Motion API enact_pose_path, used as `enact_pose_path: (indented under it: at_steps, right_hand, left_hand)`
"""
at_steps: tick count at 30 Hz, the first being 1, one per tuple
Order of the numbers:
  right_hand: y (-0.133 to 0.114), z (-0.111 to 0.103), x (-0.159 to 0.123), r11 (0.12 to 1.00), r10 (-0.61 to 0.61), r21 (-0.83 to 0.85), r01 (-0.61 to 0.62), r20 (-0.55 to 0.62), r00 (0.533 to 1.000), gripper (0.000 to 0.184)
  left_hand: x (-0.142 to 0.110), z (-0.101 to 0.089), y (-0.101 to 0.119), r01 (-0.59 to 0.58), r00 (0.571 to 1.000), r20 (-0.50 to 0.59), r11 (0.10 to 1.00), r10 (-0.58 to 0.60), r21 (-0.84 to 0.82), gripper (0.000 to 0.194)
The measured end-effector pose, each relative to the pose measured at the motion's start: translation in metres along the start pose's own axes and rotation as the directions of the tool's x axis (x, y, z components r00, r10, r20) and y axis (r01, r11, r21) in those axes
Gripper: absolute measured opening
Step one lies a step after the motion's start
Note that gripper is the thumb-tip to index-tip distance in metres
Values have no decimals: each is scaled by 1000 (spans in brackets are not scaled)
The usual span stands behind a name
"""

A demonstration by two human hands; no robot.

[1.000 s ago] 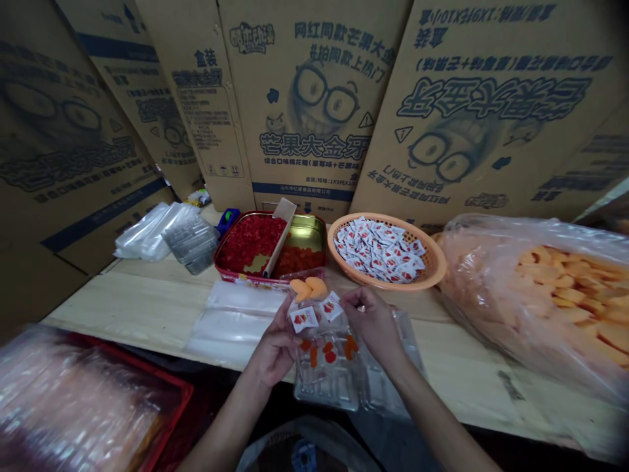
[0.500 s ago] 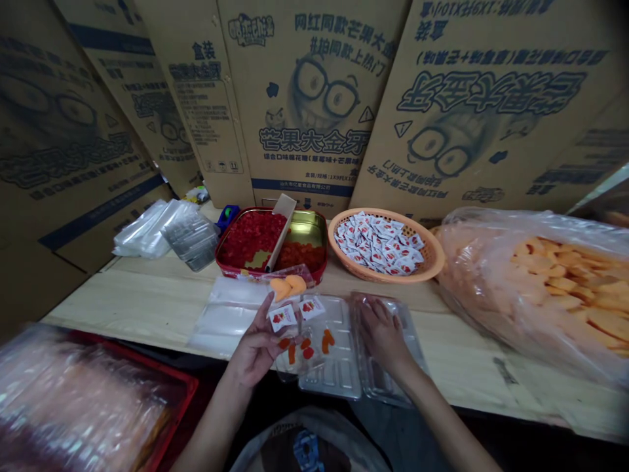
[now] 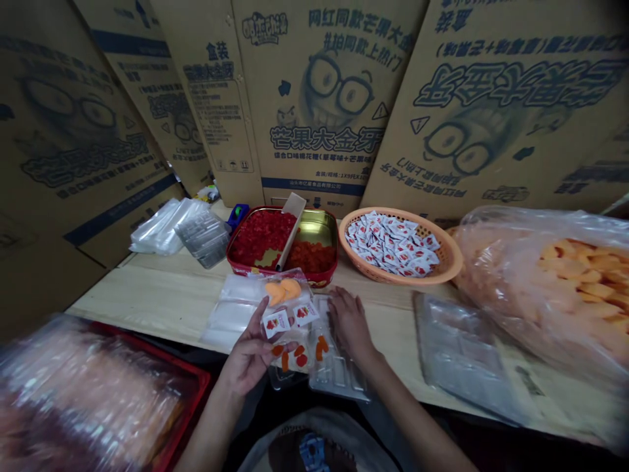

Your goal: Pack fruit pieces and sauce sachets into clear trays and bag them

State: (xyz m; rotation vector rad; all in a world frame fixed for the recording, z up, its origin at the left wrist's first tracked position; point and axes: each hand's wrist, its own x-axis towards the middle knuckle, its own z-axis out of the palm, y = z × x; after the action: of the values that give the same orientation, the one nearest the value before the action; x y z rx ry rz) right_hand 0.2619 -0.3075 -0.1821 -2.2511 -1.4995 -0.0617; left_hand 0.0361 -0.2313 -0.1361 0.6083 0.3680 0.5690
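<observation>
Left hand (image 3: 248, 354) clenched on clear plastic bag (image 3: 289, 334) of orange gummies (image 3: 282, 292) and white sachets (image 3: 276, 323); my right hand (image 3: 348, 320) rests open on clear plastic tray (image 3: 339, 373).

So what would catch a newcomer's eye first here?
Tall brown cardboard cartons printed with a cartoon face line the back. Below, on the wooden table, sit a red tin of diced red candy, a round orange basket of white sachets and a bulging clear bag of orange pieces. Centre front, the left hand holds a clear candy pack.
</observation>
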Motion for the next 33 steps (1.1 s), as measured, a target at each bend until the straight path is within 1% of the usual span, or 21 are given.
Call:
enact_pose_path:
  at_steps: [2,5,8,12,15,19,24,27,29,31,33]
  right_hand:
    - [-10,13,4,1000,-13,-27,12,-10,1000,36]
    - [-6,19,6,998,3,-66,-5,-39,999,32]
    - [2,18,9,996,8,-89,-12,-41,999,32]
    - [4,15,14,996,-48,-80,47,-9,999,35]
    - [5,14,14,999,-23,-45,22,-18,1000,33]
    - [6,12,10,1000,9,5,-8,-72,997,33]
    - [4,7,9,996,84,-13,-87,-166,983,35]
    - [4,0,11,991,132,14,-132,-211,969,33]
    - [9,-10,13,989,142,73,-129,-230,963,32]
    - [17,-27,17,979,128,185,-86,-232,964,34]
    - [25,-48,22,936,93,350,-21,-189,977,36]
  left_hand:
    - [-3,-1,3,6,1000,-24,1000,-7,-10,87]
    - [-7,-4,6,10,999,-51,1000,-11,-9,88]
    - [-9,-8,8,7,998,-64,1000,-7,4,89]
    - [-9,-12,7,26,997,-79,999,-25,19,90]
    - [-10,-14,5,24,997,-70,1000,-23,14,90]
    - [-10,-17,5,24,997,-68,1000,-24,0,89]
    - [-11,-15,5,36,995,-88,999,-37,-14,88]
    - [-12,-13,5,35,994,-99,999,-36,-15,87]
    - [-12,-13,5,35,995,-91,999,-36,-13,88]
    - [-12,-13,5,41,997,-70,999,-41,-9,91]
    - [-11,-14,4,52,998,-38,999,-52,-1,92]
